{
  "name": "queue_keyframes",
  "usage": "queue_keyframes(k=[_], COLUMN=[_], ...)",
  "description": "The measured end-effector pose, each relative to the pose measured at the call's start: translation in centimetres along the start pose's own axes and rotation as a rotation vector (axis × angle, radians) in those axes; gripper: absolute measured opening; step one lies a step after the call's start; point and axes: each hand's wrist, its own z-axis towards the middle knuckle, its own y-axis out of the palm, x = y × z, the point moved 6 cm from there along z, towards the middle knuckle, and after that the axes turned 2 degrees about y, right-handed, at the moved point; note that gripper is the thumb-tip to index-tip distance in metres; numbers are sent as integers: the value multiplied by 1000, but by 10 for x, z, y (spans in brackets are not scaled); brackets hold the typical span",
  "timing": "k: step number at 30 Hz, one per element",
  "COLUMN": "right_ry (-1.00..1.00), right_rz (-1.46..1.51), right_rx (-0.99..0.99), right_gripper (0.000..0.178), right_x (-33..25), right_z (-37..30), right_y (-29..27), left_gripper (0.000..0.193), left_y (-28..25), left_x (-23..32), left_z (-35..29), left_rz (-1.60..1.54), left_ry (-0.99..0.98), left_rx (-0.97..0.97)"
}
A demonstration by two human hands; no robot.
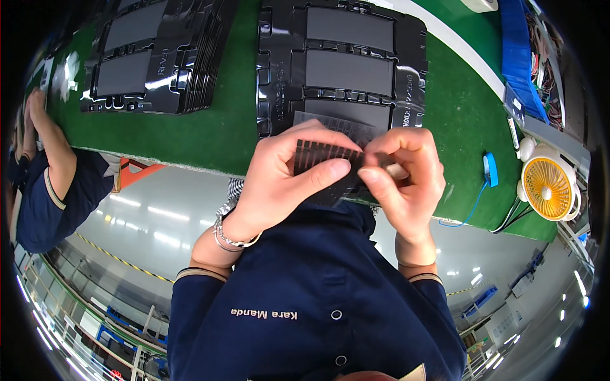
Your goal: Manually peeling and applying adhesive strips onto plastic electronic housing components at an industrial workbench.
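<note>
My left hand (pixel 270 168) grips a thin dark sheet (pixel 318 151) marked with rows of small black rectangles, its thumb lying across the front. At the sheet's right edge, my right hand (pixel 413 174) is closed in a pinch. The fingertips are a little blurred, and what they pinch is too small to make out. Both hands are held over the near end of a black plastic tray (pixel 408 79). Flat grey panels (pixel 348 71) sit in the tray's compartments. The hands and the sheet hide the tray's near end.
A stack of similar black trays (pixel 200 63) stands left on the green table (pixel 222 143). Rightward are a yellow fan (pixel 548 181), a blue clip with a cord (pixel 489 170), a white marker (pixel 513 136) and a blue bin (pixel 524 60) of wires. A co-worker's arm (pixel 54 136) shows far left.
</note>
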Motion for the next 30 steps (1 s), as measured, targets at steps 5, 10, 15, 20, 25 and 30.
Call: queue_keyframes(k=[5, 10, 15, 20, 25, 30], right_ry=[-78, -112, -141, -124, -129, -259], right_rz=[-260, -305, -303, -302, -309, -344], right_rx=[-70, -42, -49, -44, -57, -21], right_gripper=[8, 8, 9, 9, 9, 11], right_x=[-8, -12, -12, -13, -12, -11], right_z=[6, 4, 5, 4, 6, 9], right_y=[-1, 1, 2, 1, -1, -2], left_gripper=[11, 10, 10, 9, 11, 7], left_y=[-1, 3, 2, 3, 4, 5], left_x=[7, 7, 7, 10, 9, 10], left_z=[1, 4, 5, 4, 3, 5], left_rz=[20, 54, 84, 103, 147, 222], left_ry=[39, 60, 89, 136, 149, 147], left_rx=[26, 1, 12, 27, 18, 5])
